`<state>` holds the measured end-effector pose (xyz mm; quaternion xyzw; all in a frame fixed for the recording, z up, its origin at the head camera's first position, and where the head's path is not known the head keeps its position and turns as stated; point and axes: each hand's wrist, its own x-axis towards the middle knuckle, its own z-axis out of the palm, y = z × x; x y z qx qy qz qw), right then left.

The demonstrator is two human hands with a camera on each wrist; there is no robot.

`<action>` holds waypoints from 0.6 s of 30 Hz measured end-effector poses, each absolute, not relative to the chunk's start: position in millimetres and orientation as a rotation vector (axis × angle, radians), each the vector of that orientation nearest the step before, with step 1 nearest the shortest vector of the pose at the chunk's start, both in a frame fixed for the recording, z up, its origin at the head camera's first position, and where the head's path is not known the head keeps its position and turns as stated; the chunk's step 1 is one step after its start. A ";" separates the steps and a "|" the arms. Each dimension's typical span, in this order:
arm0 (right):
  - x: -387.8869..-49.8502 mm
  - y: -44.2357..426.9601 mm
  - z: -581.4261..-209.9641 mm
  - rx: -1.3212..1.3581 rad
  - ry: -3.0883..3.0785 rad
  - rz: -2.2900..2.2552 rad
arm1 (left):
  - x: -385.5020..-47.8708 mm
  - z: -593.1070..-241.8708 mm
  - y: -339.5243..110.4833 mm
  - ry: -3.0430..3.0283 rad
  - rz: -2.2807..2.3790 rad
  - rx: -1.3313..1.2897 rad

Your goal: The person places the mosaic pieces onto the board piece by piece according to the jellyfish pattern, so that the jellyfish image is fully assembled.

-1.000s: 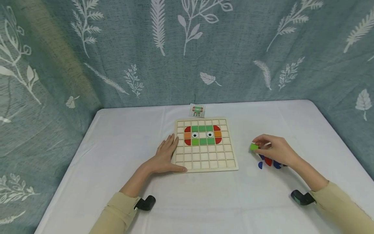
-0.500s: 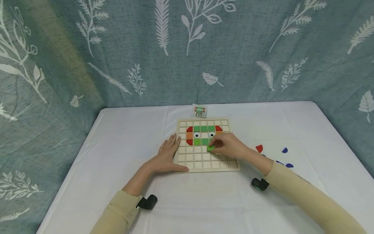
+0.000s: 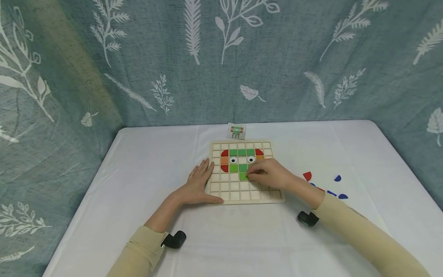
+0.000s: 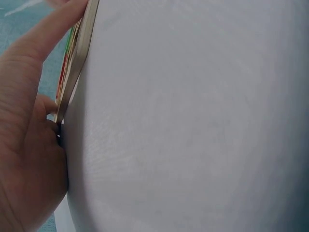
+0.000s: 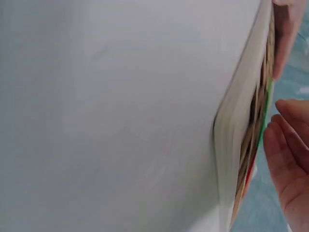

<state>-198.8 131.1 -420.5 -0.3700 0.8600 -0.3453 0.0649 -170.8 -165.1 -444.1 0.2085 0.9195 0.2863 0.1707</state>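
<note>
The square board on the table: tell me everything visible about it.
The board looks like pale wood, ridged into small square cells inside a plain rim. It lies flat on the white cloth. Green, red and orange pieces and two eye pieces fill some cells. The left hand touches its left edge; the right hand hides part of its right side.

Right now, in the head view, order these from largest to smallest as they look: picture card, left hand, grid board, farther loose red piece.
1. Grid board
2. Left hand
3. Picture card
4. Farther loose red piece

Apparent sizes only; distance affects them.
</note>
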 end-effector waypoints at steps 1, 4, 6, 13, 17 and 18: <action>-197.4 137.2 -419.2 -1.082 2.600 -1.053 | -171.3 -444.0 -165.2 2.614 0.810 0.596; -192.4 161.6 -416.1 -0.952 2.625 -1.087 | -172.3 -443.5 -165.3 2.613 0.805 0.602; -189.0 182.1 -415.9 -0.871 2.664 -1.087 | -172.6 -443.5 -165.2 2.613 0.804 0.604; -171.8 253.6 -411.4 -0.674 2.786 -0.933 | -172.8 -441.7 -163.8 2.603 0.821 0.602; -166.6 272.2 -410.7 -0.605 2.798 -0.905 | -172.7 -440.6 -164.1 2.603 0.826 0.602; -166.5 273.9 -411.7 -0.599 2.798 -0.908 | -172.8 -440.4 -164.2 2.604 0.825 0.601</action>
